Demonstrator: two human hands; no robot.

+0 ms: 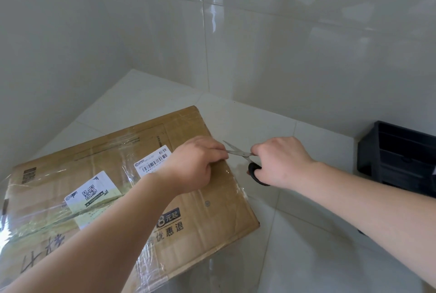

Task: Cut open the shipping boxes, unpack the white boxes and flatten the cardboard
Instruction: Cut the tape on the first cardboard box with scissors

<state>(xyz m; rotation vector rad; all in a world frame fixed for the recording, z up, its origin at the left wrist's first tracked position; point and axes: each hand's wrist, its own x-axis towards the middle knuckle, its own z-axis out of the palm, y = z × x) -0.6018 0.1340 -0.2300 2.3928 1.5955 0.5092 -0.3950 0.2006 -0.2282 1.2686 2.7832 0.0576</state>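
Note:
A brown taped shipping box (207, 217) with white labels and black printed characters lies on the white tiled floor. My left hand (193, 165) rests on its top near the right edge, fingers curled, pinching the edge or the tape there. My right hand (280, 162) grips black-handled scissors (245, 155) just right of the box. The blades are slightly apart and point left at the box's right edge, their tips beside my left fingers. No white boxes are in view.
A black plastic crate (398, 158) stands at the right against the tiled wall. White tiled walls meet in a corner behind the box. Bare floor tiles (306, 257) lie right of and in front of the box.

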